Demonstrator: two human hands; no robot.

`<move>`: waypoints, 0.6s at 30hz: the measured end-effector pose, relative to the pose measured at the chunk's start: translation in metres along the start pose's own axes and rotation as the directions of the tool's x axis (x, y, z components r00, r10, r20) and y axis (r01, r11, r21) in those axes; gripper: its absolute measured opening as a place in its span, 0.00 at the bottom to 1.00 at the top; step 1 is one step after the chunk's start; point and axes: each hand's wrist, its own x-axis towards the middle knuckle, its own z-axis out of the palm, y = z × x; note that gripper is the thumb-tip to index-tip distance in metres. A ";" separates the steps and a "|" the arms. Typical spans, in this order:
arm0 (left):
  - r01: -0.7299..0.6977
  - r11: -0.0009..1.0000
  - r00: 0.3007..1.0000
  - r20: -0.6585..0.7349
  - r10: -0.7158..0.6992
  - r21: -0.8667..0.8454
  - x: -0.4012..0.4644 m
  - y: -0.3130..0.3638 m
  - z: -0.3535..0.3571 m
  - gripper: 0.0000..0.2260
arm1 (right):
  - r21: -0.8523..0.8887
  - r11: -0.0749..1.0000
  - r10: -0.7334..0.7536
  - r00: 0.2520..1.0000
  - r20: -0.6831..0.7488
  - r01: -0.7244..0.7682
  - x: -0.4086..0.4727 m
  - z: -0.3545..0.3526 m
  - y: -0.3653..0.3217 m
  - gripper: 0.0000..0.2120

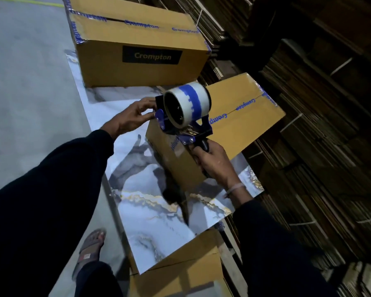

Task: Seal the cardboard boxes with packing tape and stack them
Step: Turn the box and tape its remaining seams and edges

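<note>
Head view: two taped cardboard boxes (137,39) (240,116), closed, contents hidden.

Tan cardboard boxes (137,67) with blue lettering on the tape and a black label lettered in gold; white tape roll (187,102) with a blue band, on a blue and black dispenser (189,131); marbled sheet (159,202) in white and grey with gold veins; dark sleeves (51,189); grey floor (26,61)
</note>
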 end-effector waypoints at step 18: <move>0.056 0.995 0.996 0.074 -0.050 -0.087 0.018 -0.015 -0.010 0.13 | -0.184 0.983 -0.044 0.993 -0.113 0.022 -0.002 0.014 -0.001 0.13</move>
